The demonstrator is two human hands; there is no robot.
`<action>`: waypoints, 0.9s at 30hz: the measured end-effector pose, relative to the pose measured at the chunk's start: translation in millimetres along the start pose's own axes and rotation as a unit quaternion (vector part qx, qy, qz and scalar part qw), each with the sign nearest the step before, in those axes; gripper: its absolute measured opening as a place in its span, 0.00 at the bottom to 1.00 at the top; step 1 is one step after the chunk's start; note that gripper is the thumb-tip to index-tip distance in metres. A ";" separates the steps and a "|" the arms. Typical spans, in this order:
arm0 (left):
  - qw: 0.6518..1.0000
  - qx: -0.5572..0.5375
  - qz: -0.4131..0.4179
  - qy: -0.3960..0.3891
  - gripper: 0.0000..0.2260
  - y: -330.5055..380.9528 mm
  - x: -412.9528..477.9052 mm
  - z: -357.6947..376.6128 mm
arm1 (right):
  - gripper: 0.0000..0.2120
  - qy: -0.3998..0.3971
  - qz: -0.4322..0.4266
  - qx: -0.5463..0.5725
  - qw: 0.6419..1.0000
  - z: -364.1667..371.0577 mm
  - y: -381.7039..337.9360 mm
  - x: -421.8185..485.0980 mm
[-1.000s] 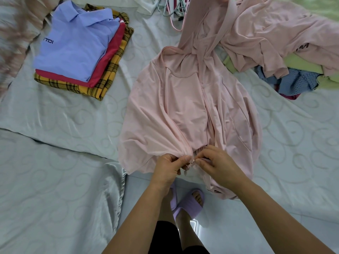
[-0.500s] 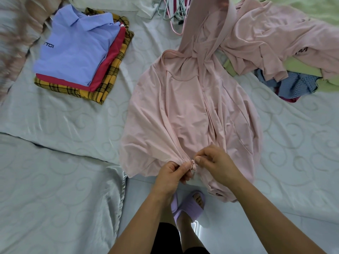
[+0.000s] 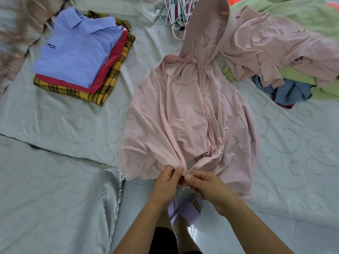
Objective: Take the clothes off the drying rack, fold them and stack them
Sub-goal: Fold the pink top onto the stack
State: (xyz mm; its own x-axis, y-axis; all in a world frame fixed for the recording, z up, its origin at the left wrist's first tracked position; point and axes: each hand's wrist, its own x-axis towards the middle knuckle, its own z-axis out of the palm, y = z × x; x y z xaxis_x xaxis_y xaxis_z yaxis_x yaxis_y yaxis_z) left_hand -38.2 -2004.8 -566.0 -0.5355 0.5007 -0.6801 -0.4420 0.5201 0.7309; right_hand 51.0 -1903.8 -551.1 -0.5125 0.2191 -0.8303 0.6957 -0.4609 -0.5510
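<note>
As I look down through the head camera, the work sits low at six o'clock;
Pink hooded jacket (image 3: 183,116): centre of view, spread on the pale sheet (image 3: 55,129); hood toward twelve o'clock, hem toward six
Left hand (image 3: 167,182): thumb and fingers curled, pinching the left hem corner by the zip edge
Right hand (image 3: 207,186): fingers curled, pinching the right hem corner; just beside the left hand (zip parts too small for me to read)
Folded stack (image 3: 82,52): ten o'clock; blue polo on top, red beneath, yellow plaid at the bottom
Unfolded pile (image 3: 275,44): two o'clock; pink, green and blue garments
Hangers (image 3: 176,11): twelve o'clock
Purple slipper (image 3: 185,213): six o'clock, below the wrists
</note>
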 end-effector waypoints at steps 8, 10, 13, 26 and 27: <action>0.997 -0.068 -0.009 -0.041 0.09 -0.9 -3.8 -3.5 | 0.14 -0.008 0.078 0.327 0.942 0.9 -29.7 14.2; 0.997 -0.059 -0.018 -0.050 0.08 -11.2 -11.8 -10.5 | 0.14 0.032 0.057 0.382 0.922 -13.8 -48.3 25.4; 0.997 -0.019 -0.062 -0.045 0.08 -35.2 -20.1 -35.2 | 0.14 0.047 -0.004 0.290 0.956 -28.4 -73.3 31.4; 0.884 0.357 0.297 0.053 0.19 37.2 49.0 -7.5 | 0.15 -0.048 -0.010 0.168 0.985 -8.0 -83.4 19.3; 0.888 0.346 0.302 0.042 0.18 35.9 47.9 -6.7 | 0.14 -0.038 -0.010 0.195 0.980 -12.1 -86.6 20.4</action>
State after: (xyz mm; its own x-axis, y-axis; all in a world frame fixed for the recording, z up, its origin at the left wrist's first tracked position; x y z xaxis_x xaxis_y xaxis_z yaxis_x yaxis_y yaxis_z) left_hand -84.5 -1966.8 -571.9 -0.5888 0.7944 -0.1488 0.4752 0.4892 0.7313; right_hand -13.7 -1849.0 -521.4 -0.5706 0.1731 -0.8028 0.4472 -0.7544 -0.4805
